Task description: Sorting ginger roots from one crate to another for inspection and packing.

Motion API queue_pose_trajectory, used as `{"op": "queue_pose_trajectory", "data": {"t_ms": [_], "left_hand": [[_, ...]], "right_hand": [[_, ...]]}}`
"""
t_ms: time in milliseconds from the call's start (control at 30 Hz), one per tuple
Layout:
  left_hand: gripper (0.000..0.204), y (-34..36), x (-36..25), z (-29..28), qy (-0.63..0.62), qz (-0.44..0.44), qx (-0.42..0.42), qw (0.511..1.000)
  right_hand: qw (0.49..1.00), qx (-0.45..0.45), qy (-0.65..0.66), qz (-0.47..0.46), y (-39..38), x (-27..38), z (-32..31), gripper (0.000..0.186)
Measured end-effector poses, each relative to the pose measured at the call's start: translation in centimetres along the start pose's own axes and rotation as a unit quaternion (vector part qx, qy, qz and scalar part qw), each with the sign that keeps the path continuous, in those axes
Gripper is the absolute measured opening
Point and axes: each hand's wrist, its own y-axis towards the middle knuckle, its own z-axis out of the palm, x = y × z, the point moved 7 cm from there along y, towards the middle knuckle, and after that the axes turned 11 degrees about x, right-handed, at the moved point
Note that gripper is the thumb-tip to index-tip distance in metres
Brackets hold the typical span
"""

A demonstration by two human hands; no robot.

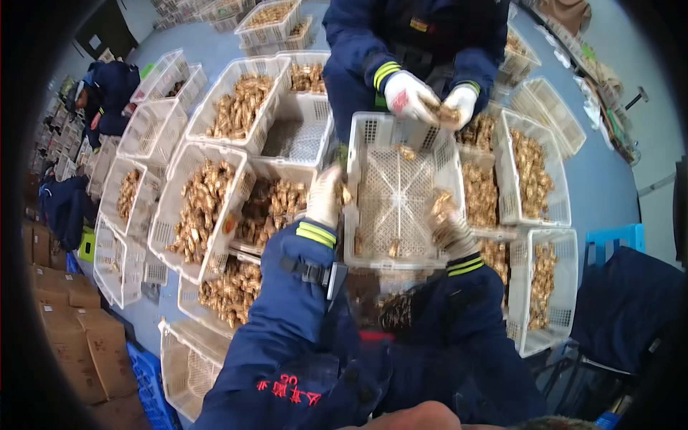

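Before me stands a white perforated plastic crate (398, 193) with a few knobbly, ginger-like roots (407, 152) scattered on its floor. At the crate's left wall is my left hand (325, 201) in a white glove, its fingers closed on a small ginger-like root (345, 194). My right hand (451, 233), also gloved and somewhat blurred, is inside the crate by the right wall, closed round another golden-brown root (441, 203). Across the crate, a co-worker's white-gloved hands (430, 100) hold a root piece between them.
Crates of roots (204, 208) crowd the left, with more crates (534, 179) on the right. Cardboard boxes (79, 330) are stacked at the lower left. A blue stool (615, 240) stands at the right, beside dark cloth. Other people work at the far left.
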Motion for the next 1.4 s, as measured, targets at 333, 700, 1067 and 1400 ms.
{"op": "queue_pose_trajectory", "data": {"t_ms": [333, 700, 1067, 1400], "left_hand": [[0.036, -0.6, -0.8, 3.5, -0.189, -0.078, 0.023, 0.979], [0.026, -2.8, -1.0, -1.6, -0.184, -0.068, -0.065, 0.978], [0.038, -0.7, -1.5, 5.2, -0.195, -0.078, 0.025, 0.977], [0.031, -0.9, -1.3, 3.9, -0.203, -0.080, 0.002, 0.976]], "right_hand": [[0.791, -0.428, 0.086, -0.428, -21.3, 15.5, -21.5, 0.051], [0.214, 0.278, -0.813, 0.464, 4.5, -13.9, -12.9, 0.032], [0.419, -0.091, -0.849, 0.310, 5.2, -7.2, -23.8, 0.033], [0.970, 0.041, -0.204, 0.122, 3.3, -1.4, -6.8, 0.054]]}}
